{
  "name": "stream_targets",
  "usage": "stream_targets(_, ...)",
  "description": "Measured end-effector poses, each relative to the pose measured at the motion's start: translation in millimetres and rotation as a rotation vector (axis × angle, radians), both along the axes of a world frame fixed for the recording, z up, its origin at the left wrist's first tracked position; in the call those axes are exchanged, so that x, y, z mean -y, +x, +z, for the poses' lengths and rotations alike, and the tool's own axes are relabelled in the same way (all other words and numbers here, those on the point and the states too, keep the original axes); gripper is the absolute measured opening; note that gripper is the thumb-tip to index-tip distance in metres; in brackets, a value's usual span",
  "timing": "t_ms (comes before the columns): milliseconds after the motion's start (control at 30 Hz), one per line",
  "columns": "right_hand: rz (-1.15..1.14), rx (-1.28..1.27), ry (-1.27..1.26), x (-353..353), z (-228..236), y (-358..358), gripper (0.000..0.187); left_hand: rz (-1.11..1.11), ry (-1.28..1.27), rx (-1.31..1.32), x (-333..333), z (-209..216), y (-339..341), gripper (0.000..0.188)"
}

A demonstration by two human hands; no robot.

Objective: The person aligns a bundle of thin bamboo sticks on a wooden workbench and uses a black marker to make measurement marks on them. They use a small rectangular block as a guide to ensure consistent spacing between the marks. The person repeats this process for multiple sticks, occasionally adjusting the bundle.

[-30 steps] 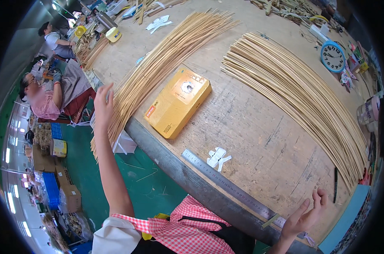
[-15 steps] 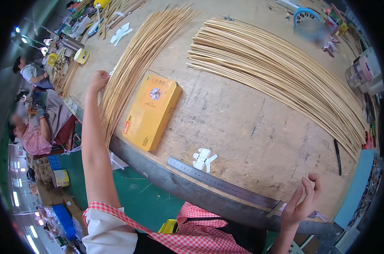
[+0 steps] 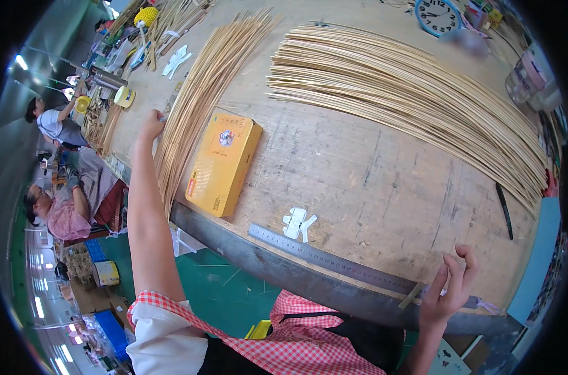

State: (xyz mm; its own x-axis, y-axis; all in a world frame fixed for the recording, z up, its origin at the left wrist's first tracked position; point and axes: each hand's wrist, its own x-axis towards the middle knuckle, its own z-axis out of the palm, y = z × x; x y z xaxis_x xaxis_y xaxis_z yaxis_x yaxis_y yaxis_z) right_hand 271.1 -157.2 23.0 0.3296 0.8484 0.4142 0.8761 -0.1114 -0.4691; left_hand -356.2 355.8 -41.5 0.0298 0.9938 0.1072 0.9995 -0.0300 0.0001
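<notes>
My left hand (image 3: 151, 124) is stretched out at the left edge of a bundle of thin bamboo sticks (image 3: 199, 103). Its fingers are closed in a pinch, and a small pale thing shows at their tips, too small to name. Above the table's front edge at the right, my right hand (image 3: 448, 287) is raised with loosely bent fingers apart. Under and beside it lies a metal ruler (image 3: 321, 255) along the front edge. A yellow cardboard box (image 3: 224, 165) stands right of the bundle. A white paper cut-out (image 3: 298, 224) lies just behind the ruler.
A larger bundle of sticks (image 3: 409, 100) covers the back right. Near its right end lies a black pen (image 3: 504, 211). A blue clock (image 3: 438, 15) and a clear plastic jar (image 3: 525, 81) stand beyond. Two other people (image 3: 62, 209) (image 3: 55, 125) are at the left.
The view has shifted slightly, bringing more of the clock in. My left hand stays pinched by the bundle, and the right hand stays raised at the front edge.
</notes>
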Motion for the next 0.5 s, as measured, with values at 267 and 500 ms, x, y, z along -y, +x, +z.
stream_targets(267,-0.010,-0.056,0.020,11.5,4.8,-3.5,0.022,-0.070,0.506,0.363,98.3,115.8,78.4,0.017)
stream_targets(500,0.085,-0.072,0.091,-9.3,22.4,-3.5,0.043,-0.359,0.087,0.670,291.3,141.7,268.4,0.007)
